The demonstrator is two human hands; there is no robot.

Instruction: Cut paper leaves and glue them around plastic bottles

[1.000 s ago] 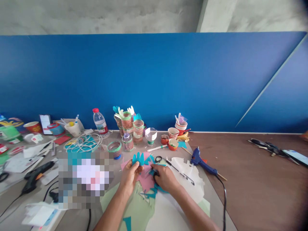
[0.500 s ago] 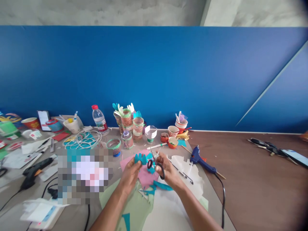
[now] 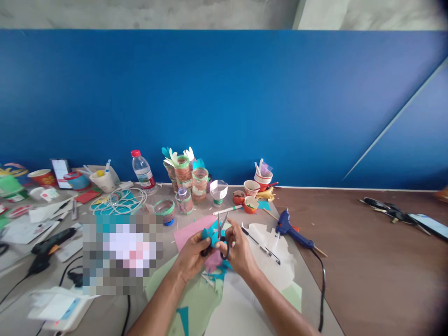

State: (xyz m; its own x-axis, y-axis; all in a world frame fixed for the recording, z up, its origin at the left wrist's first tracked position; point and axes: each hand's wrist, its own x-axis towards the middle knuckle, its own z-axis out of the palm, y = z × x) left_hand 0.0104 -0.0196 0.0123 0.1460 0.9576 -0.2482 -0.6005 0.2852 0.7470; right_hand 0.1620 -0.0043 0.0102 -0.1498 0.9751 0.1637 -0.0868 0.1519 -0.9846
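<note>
Between the fingers of my left hand (image 3: 191, 254) is a turquoise paper piece (image 3: 208, 235) with a scalloped edge. My right hand (image 3: 241, 249) has its fingers at the black handles of a pair of scissors (image 3: 224, 249), whose blades point up and stand apart beside the paper. One handle loop lies close to my left fingers; whether they touch it is hard to tell. Below both hands are turquoise scraps (image 3: 220, 273), a pink sheet (image 3: 185, 228) and a green sheet (image 3: 189, 298).
A blue glue gun (image 3: 294, 231) and a pen (image 3: 262, 247) lie on the right. Decorated jars (image 3: 200, 186), small cups (image 3: 251, 204) and a water bottle (image 3: 143, 172) stand behind. At left are a black glue gun (image 3: 45, 247) and a coiled white cable (image 3: 119, 200).
The scissors have opened wide, and my right hand has brought them nearer my left hand. The paper piece has turned and shifted slightly to the right.
</note>
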